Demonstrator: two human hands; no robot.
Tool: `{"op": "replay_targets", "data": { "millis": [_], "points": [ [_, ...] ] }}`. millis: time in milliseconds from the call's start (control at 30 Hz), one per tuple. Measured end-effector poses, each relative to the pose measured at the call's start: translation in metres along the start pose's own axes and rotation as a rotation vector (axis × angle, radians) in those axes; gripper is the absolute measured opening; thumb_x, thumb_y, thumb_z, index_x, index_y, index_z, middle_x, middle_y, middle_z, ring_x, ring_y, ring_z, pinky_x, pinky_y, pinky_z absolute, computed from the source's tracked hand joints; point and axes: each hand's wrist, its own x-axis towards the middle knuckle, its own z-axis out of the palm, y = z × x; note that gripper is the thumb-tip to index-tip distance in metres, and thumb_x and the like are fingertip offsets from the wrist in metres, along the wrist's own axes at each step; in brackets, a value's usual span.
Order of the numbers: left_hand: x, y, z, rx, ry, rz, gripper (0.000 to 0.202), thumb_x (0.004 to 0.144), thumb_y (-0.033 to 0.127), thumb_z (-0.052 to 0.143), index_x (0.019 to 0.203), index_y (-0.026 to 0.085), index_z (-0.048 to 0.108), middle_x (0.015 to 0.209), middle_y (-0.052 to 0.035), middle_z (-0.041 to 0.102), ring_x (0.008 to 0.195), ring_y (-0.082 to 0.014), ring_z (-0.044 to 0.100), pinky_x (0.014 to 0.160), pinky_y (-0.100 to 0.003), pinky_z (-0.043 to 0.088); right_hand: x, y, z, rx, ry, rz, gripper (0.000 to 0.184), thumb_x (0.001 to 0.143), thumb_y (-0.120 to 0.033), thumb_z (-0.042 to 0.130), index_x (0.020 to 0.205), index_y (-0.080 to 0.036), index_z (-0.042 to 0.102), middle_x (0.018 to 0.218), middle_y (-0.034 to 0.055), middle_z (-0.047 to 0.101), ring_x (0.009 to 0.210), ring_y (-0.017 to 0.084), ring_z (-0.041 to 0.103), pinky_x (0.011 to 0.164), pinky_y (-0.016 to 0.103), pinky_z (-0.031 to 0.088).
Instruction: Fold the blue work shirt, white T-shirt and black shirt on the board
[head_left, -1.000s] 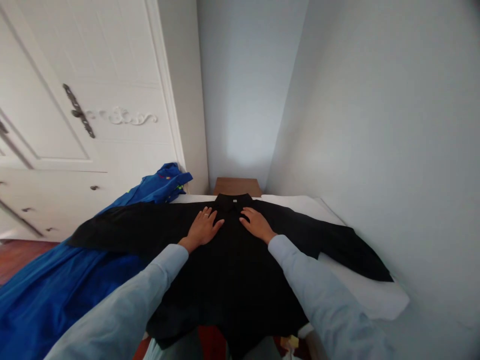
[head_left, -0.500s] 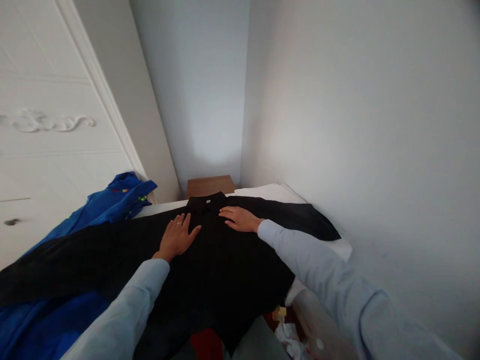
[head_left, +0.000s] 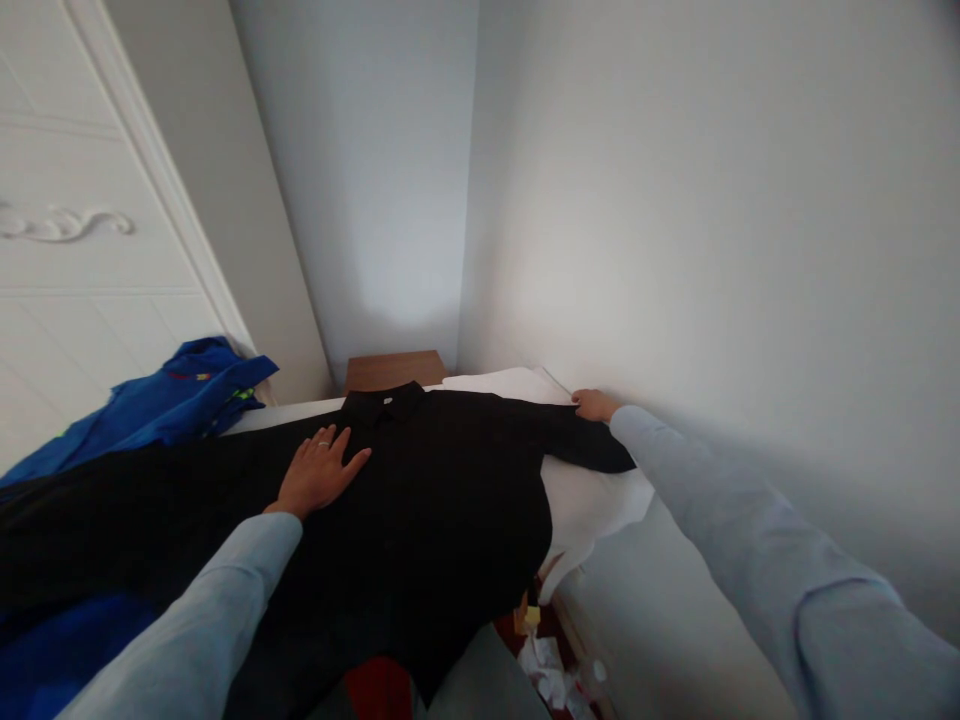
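Note:
A black collared shirt [head_left: 450, 510] lies spread out face up, its collar at the far edge and a small pale label at the neck. My left hand [head_left: 316, 470] rests flat on it below the collar, fingers stretched, a ring on one finger. Out to the right, my right hand [head_left: 596, 405] is at the upper edge of the shirt's short right sleeve, its fingers closed on the cloth. Beneath the sleeve shows a white cloth surface [head_left: 592, 500].
A blue garment [head_left: 169, 395] lies at the left, partly under the black shirt, beside a white cabinet [head_left: 90, 260]. Grey walls meet behind a brown wooden box [head_left: 394, 370]. Crumpled white paper [head_left: 544, 670] lies low, near the right wall.
My right hand has moved from the shirt's chest out to the right sleeve. That sleeve now stands apart from the shirt's side, baring white cloth. My left hand stays on the shirt.

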Motion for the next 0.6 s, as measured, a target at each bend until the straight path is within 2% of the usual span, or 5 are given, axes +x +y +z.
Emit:
{"op": "replay_targets", "data": {
  "millis": [100,200,300,400,600],
  "points": [
    [-0.001,0.001,-0.002,0.011,-0.018,-0.009,0.081,0.092,0.062,0.029,0.148,0.005,0.043,0.155,-0.0227,0.04,0.145,-0.0359,0.034,0.116,-0.049,0.028,-0.003,0.002,0.001,-0.017,-0.01,-0.002,0.029,0.077,-0.012,0.063,0.104,-0.016,0.075,0.113,0.0159,0.074,0.104,0.028,0.069,0.09,0.036,0.052],
    [-0.002,0.001,-0.004,-0.002,-0.038,-0.016,0.081,0.093,0.062,0.028,0.149,0.005,0.042,0.155,-0.0228,0.039,0.145,-0.0355,0.033,0.117,-0.049,0.027,0.002,0.003,-0.014,-0.023,0.004,-0.007,0.027,0.078,-0.011,0.064,0.102,-0.016,0.076,0.112,0.0144,0.074,0.104,0.027,0.069,0.088,0.033,0.051],
    [-0.003,0.001,-0.005,-0.016,-0.031,-0.009,0.081,0.093,0.062,0.029,0.148,0.005,0.043,0.155,-0.0237,0.039,0.145,-0.0361,0.034,0.117,-0.05,0.028,0.009,0.007,-0.037,-0.026,0.058,-0.013,0.029,0.083,-0.014,0.063,0.11,-0.017,0.074,0.115,0.0115,0.073,0.107,0.024,0.067,0.091,0.029,0.049],
    [-0.003,0.001,-0.005,-0.022,-0.02,-0.012,0.08,0.093,0.061,0.032,0.148,0.005,0.044,0.154,-0.0236,0.04,0.145,-0.0361,0.034,0.117,-0.049,0.028,0.008,0.009,-0.049,-0.05,0.145,0.015,0.036,0.09,-0.013,0.053,0.124,-0.015,0.066,0.123,0.0144,0.069,0.113,0.024,0.064,0.095,0.032,0.047],
    [-0.004,0.002,-0.006,-0.013,-0.032,-0.018,0.08,0.093,0.061,0.031,0.149,0.005,0.043,0.155,-0.0238,0.039,0.146,-0.0354,0.033,0.117,-0.049,0.026,-0.009,-0.008,-0.023,-0.116,0.224,-0.001,0.045,0.088,-0.003,0.043,0.127,-0.012,0.062,0.123,0.0227,0.063,0.115,0.03,0.06,0.095,0.039,0.045]
  ]
}}
